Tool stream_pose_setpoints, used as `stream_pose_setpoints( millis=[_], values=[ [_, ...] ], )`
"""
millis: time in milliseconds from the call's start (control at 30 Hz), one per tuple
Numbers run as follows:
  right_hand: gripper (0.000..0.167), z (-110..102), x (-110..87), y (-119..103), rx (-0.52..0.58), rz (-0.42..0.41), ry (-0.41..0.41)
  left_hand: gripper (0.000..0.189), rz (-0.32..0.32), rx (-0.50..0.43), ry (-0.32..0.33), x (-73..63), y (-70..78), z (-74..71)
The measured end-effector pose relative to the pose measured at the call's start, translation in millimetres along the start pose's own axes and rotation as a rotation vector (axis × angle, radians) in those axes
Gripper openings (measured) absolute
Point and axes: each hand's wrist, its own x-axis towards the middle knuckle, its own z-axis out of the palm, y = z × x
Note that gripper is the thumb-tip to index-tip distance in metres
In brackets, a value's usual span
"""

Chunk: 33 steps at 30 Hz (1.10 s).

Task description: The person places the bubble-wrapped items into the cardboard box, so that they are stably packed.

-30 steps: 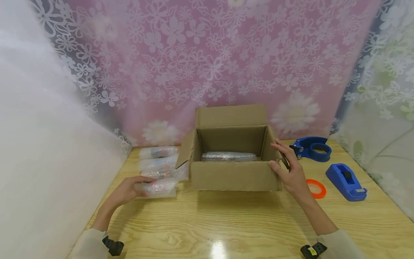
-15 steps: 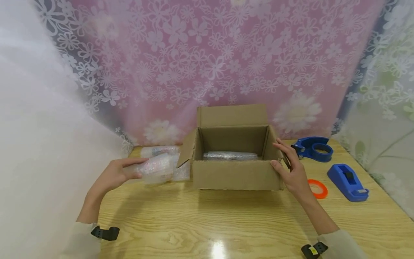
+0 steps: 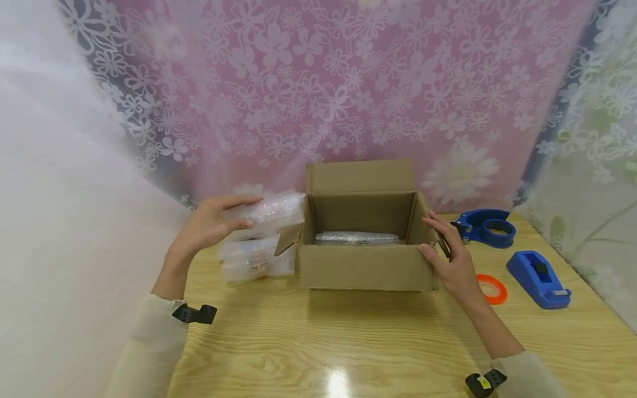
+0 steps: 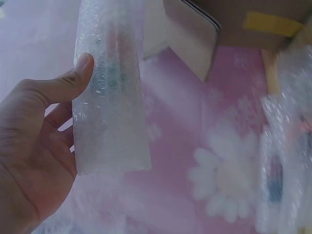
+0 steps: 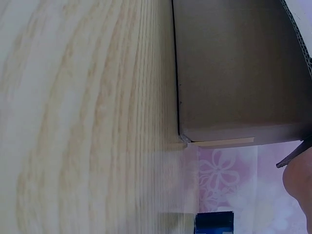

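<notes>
In the head view my left hand (image 3: 209, 224) holds up a bubble-wrapped package (image 3: 276, 211) at the left side of an upright cardboard box (image 3: 368, 267). Its far end overlaps the left flap (image 3: 287, 237). The left wrist view shows the thumb across the package's clear wrap (image 4: 113, 122), with blurred coloured contents inside. On the box's right front corner, my right hand (image 3: 454, 262) grips with thumb in front and fingers along the side. Another bubble-wrapped package (image 3: 356, 238) lies inside the box. More wrapped packages (image 3: 255, 258) lie on the table beneath my left hand.
A blue tape gun (image 3: 485, 228) stands at the back right. Nearer are an orange tape roll (image 3: 499, 289) and a blue desktop tape dispenser (image 3: 539, 281). A flowered curtain (image 3: 358, 94) hangs behind the wooden table (image 3: 278, 342).
My left hand has lifted the front wrapped package off the table and carried it up and right to the box's left flap. The right hand keeps its place on the box.
</notes>
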Motion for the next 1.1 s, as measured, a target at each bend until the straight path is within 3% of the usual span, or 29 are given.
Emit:
stream_pose_setpoints(
  millis=[267, 567, 767, 1100],
  values=[
    [0.059, 1.7, 1.3, -0.8, 0.011, 0.0, -0.007, 0.052, 0.091, -0.022, -0.01, 38.3, 38.0, 20.8],
    [0.059, 0.4, -0.5, -0.1, 0.01, 0.004, -0.001, 0.054, 0.197, -0.11, -0.02, 67.4, 63.5, 58.1],
    [0.059, -0.3, -0.5, -0.1, 0.01, -0.001, 0.001, 0.052, 0.29, -0.194, -0.044, 90.1, 69.0, 85.7],
    [0.058, -0.8, -2.1, -2.5, -0.009, 0.021, -0.003, 0.052, 0.273, -0.103, -0.086, 120.1, 71.7, 121.9]
  ],
)
